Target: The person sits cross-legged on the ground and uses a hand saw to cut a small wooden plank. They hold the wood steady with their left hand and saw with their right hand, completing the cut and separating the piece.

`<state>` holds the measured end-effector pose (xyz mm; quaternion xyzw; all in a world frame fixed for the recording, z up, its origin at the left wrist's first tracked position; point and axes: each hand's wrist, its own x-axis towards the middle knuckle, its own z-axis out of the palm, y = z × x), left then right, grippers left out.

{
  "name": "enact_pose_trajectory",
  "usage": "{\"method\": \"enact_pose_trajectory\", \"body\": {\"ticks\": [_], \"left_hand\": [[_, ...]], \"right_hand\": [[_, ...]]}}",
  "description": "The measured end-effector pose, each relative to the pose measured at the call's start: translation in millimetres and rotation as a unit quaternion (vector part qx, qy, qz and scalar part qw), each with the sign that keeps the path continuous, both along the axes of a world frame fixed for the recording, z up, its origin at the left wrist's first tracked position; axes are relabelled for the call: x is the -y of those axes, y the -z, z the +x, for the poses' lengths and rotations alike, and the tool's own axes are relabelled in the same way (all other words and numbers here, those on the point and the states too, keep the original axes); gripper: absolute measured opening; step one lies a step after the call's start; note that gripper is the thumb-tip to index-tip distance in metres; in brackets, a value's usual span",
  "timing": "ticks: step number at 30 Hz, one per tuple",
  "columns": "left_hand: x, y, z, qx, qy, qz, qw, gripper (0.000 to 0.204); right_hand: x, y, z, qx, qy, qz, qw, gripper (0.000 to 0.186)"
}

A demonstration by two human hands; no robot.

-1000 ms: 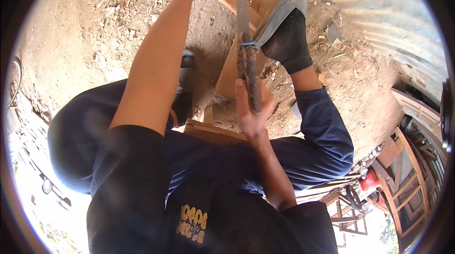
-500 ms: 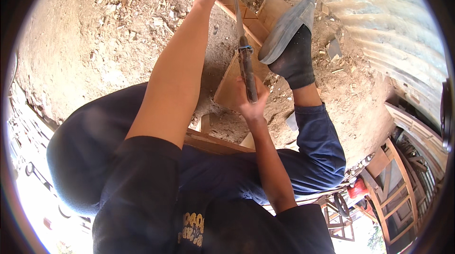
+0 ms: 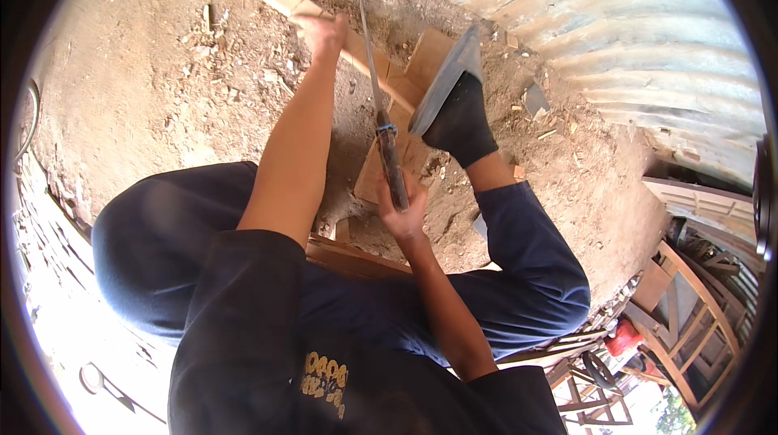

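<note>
My left hand (image 3: 322, 34) grips a long light wooden strip (image 3: 363, 58) near its upper end. My right hand (image 3: 403, 204) is closed on the dark, tape-wrapped handle of a long thin saw (image 3: 366, 50), its blade angled up beside the strip, just right of my left hand. Under the strip lie flat wooden boards (image 3: 428, 50) on the dirt. My foot (image 3: 450, 86), in a grey sandal and black sock, rests on the wood at the strip's right end. Whether the blade touches the strip I cannot tell.
A corrugated metal wall (image 3: 632, 38) runs along the right. Wood scraps (image 3: 227, 70) litter the dirt floor. A wooden board (image 3: 348, 257) lies beneath my legs. Wooden frames (image 3: 681, 313), panels and a red object (image 3: 624, 336) stand at the lower right.
The view has shifted, bringing the strip's far end into sight. My right hand went forward with the saw, then back toward me. My left hand also sits nearer me now.
</note>
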<state>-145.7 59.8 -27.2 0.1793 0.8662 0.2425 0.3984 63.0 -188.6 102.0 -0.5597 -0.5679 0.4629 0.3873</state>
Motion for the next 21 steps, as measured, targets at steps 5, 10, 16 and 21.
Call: {"method": "enact_pose_trajectory", "body": {"ticks": [5, 10, 16, 21], "left_hand": [[36, 21, -6, -0.047, 0.025, 0.003, 0.999, 0.119], [47, 25, -5, -0.071, 0.025, 0.028, 0.997, 0.115], [43, 19, 2, -0.095, -0.054, 0.032, 0.993, 0.098], [37, 10, 5, -0.106, -0.057, 0.015, 0.993, 0.087]], "right_hand": [[21, -3, -1, -0.002, -0.003, -0.031, 1.0, 0.011], [32, 13, 1, 0.009, 0.015, -0.103, 0.994, 0.013], [21, 27, 6, 0.041, 0.007, -0.049, 0.998, 0.015], [15, 25, 2, 0.039, -0.004, -0.076, 0.996, 0.017]]}}
